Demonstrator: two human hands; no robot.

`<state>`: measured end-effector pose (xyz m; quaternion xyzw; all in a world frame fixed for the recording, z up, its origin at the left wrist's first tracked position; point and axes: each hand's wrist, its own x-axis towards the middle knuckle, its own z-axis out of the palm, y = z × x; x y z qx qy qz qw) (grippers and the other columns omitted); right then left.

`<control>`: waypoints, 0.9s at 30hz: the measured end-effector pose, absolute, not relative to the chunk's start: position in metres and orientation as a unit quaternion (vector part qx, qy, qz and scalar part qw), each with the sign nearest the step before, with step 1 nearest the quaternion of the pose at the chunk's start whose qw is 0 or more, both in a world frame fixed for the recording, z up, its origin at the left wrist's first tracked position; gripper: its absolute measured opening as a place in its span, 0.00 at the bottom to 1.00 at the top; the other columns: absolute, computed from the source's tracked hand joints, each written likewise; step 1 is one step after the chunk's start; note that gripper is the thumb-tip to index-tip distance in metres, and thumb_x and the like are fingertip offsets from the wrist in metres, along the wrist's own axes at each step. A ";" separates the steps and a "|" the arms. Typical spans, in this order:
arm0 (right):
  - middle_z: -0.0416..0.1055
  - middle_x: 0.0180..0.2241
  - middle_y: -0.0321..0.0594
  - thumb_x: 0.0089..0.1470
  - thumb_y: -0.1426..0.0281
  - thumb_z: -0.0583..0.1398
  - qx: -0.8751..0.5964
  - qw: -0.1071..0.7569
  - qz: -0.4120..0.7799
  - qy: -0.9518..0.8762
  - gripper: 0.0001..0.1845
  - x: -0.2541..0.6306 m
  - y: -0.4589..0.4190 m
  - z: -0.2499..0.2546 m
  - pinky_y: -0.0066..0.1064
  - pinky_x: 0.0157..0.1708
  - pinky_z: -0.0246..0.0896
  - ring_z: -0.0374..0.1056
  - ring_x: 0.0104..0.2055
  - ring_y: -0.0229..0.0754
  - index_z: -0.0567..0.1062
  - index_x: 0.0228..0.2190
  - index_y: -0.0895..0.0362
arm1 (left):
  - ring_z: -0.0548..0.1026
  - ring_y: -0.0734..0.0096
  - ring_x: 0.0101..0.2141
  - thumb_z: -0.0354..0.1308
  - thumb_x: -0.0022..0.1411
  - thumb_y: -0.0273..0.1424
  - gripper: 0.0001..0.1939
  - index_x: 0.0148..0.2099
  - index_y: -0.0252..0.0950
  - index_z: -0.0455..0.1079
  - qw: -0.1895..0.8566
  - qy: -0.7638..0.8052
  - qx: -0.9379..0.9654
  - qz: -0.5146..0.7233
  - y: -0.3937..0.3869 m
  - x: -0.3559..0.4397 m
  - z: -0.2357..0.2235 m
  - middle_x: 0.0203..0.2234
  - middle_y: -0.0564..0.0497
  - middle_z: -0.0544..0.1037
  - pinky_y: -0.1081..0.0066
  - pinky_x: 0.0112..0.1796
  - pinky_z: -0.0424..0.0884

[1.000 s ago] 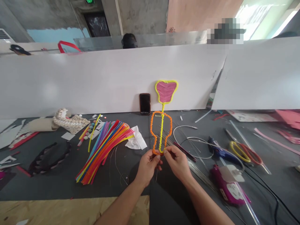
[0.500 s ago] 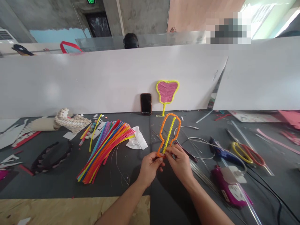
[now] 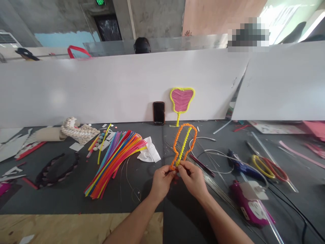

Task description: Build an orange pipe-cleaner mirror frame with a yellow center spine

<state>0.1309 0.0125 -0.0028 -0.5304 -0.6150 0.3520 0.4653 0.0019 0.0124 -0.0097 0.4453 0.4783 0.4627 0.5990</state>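
Between my hands stands a loop of twisted orange pipe cleaner (image 3: pixel 175 144), with a twisted yellow pipe cleaner (image 3: pixel 185 144) running up through its middle. My left hand (image 3: pixel 162 181) pinches the lower left end of the orange loop. The fingers of my right hand (image 3: pixel 193 178) close on the bottom of the yellow piece, right beside the left fingertips. The exact join is hidden by the fingers. Behind the loop, a yellow-edged pink fan shape (image 3: pixel 182 99) on a short yellow stem leans against the white panel, next to a phone (image 3: pixel 158 113).
A bundle of coloured pipe cleaners (image 3: pixel 115 166) lies left, beside a white tissue (image 3: pixel 149 150) and a dark braided hoop (image 3: pixel 57 169). On the right are thin wires (image 3: pixel 220 189), a blue glue gun (image 3: pixel 243 166), scissors (image 3: pixel 269 167) and a magenta power strip (image 3: pixel 248 203). A white panel (image 3: pixel 114 88) bounds the back.
My right fingers have shifted slightly in and down at the base of the yellow pipe cleaner. The loop stays nearly where it was; the whole view has shifted slightly.
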 end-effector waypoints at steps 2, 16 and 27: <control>0.69 0.21 0.36 0.54 0.64 0.56 -0.520 0.480 0.422 -0.567 0.13 0.129 0.012 0.000 0.26 0.22 0.58 0.65 0.22 0.37 0.74 0.24 0.57 | 0.71 0.74 0.21 0.62 0.50 0.37 0.12 0.27 0.32 0.72 0.598 0.481 0.442 0.464 0.012 0.002 -0.010 0.19 0.53 0.72 0.75 0.23 0.68; 0.76 0.30 0.41 0.56 0.60 0.56 -0.505 0.497 0.421 -0.566 0.16 0.131 0.016 -0.009 0.28 0.30 0.64 0.70 0.31 0.42 0.78 0.35 0.58 | 0.70 0.77 0.22 0.62 0.53 0.37 0.13 0.37 0.32 0.70 0.625 0.437 0.427 0.486 0.010 0.004 -0.006 0.23 0.54 0.71 0.77 0.21 0.69; 0.77 0.37 0.42 0.59 0.67 0.52 -0.530 0.430 0.214 -0.699 0.17 0.137 0.014 -0.016 0.26 0.30 0.66 0.74 0.32 0.41 0.70 0.48 0.55 | 0.72 0.76 0.23 0.59 0.55 0.34 0.09 0.35 0.33 0.71 0.584 0.463 0.464 0.480 0.012 0.002 -0.010 0.24 0.53 0.73 0.77 0.21 0.70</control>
